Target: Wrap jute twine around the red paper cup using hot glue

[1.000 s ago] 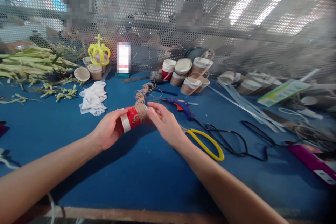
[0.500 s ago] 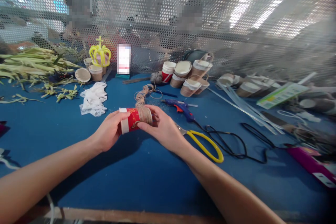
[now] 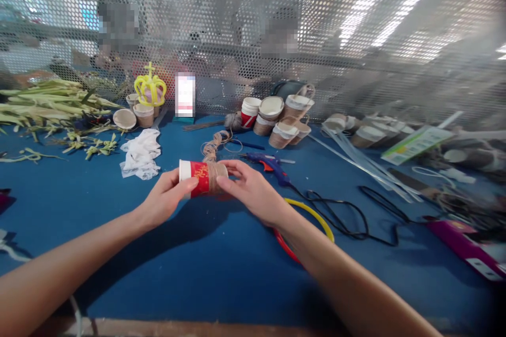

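Note:
A red and white paper cup (image 3: pixel 201 178) lies on its side in the air between my hands, its right part wound with brown twine (image 3: pixel 214 178). My left hand (image 3: pixel 171 192) grips the white-rimmed end, thumb along the red side. At the wound end, my right hand (image 3: pixel 247 187) is closed round the cup, thumb in front on the twine and fingers behind, partly hidden. Behind the cup a loose bundle of twine (image 3: pixel 212 146) rests on the blue table. Under my right forearm show the yellow and red handles of scissors (image 3: pixel 316 214).
A blue glue gun (image 3: pixel 272 165) with a black cable lies right of my hands. Twine-wrapped cups (image 3: pixel 282 134) stand behind it, glue sticks (image 3: pixel 367 160) further right. At the left are a crumpled white cloth (image 3: pixel 141 154), dry husks (image 3: pixel 59 100) and a yellow crown (image 3: pixel 150 87). A perforated metal screen (image 3: pixel 229 26) closes the back.
The cup has been rolled between my hands, so its gold print faces me more and the twine end has moved from sight. The scissors' red handle now shows beside my right forearm.

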Demonstrator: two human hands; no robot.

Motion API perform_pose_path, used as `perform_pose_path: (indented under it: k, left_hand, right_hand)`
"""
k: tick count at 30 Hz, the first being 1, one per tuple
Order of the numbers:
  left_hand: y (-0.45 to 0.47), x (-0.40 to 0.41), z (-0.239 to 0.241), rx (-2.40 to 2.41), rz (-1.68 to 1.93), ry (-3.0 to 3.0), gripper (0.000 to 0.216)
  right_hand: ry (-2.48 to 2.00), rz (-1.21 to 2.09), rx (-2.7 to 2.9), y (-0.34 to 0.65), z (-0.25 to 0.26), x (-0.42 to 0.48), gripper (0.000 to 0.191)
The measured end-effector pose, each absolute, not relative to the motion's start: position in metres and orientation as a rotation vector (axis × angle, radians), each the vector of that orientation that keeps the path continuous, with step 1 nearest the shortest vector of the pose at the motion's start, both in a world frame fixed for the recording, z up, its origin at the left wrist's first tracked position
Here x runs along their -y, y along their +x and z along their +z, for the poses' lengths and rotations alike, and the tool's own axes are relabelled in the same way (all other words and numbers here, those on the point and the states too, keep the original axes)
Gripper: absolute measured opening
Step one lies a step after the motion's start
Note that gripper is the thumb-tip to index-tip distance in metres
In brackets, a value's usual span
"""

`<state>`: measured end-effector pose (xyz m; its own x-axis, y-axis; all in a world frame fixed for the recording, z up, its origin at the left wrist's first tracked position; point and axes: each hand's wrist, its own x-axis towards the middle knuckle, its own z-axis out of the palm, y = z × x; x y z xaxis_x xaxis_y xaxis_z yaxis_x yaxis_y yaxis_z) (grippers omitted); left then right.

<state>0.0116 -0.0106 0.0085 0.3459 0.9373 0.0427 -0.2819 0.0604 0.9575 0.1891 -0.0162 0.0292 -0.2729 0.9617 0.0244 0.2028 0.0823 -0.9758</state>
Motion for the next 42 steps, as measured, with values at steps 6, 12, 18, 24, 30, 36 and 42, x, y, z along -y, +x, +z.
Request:
perform_pose_path:
  k: [6,12,18,24,30,36,42]
  left_hand:
    - [0.012,0.006,0.025,-0.781,0.951,0.744,0.016]
    - [0.013,0.008,0.018,-0.852,0.902,0.893,0.017]
    - [0.013,0.016,0.012,-0.901,0.854,1.243,0.016]
    - [0.016,0.021,0.005,-0.923,0.735,1.350,0.019]
    - [0.017,0.025,0.003,-0.922,0.709,1.357,0.022]
    - [0.019,0.022,0.004,-0.966,0.646,1.488,0.033]
    - [0.019,0.019,0.004,-1.055,0.558,1.531,0.038]
  right_hand:
    - [-1.127,0.974,1.775,0.191,0.029,0.028,0.041]
    - [-1.040,0.740,1.970,0.193,0.014,0.037,0.043]
    - [-1.062,0.879,1.937,0.198,0.013,0.036,0.029]
    - [-1.099,0.888,1.919,0.201,0.010,0.035,0.028]
    - [-1.154,1.102,1.873,0.198,0.019,0.042,0.033]
    - [-1.006,1.052,1.954,0.193,0.019,0.050,0.033]
    - [-0.979,1.033,2.009,0.191,0.017,0.049,0.035]
